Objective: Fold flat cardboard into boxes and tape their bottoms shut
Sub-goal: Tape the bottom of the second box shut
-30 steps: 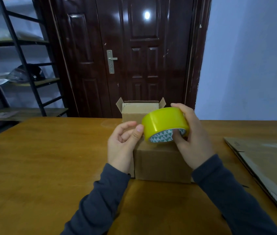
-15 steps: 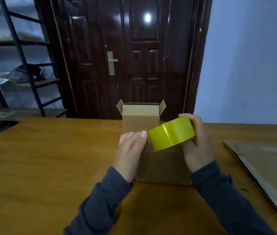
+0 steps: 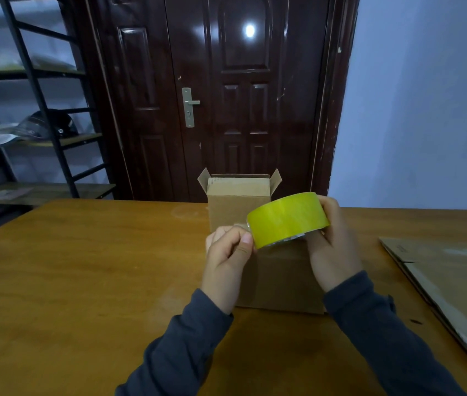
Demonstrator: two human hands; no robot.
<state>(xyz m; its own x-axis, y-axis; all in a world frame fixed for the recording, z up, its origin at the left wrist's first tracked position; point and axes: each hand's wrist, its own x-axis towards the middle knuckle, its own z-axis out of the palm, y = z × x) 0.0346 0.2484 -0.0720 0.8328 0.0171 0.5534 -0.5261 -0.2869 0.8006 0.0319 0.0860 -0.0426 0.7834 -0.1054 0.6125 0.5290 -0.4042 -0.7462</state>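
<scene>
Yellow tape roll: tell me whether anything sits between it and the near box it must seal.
Nothing visible does. The yellow tape roll, held by both hands, hangs just above the near box; only air between.

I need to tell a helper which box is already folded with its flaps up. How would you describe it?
On the wooden table, look toward the far edge before the dark door. The open box stands there behind the nearer closed box; only it has top flaps sticking up.

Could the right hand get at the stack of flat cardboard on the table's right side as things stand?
Probably yes, once free: the right hand holds the yellow tape roll, and bare wooden table lies between it and the flat cardboard stack.
</scene>
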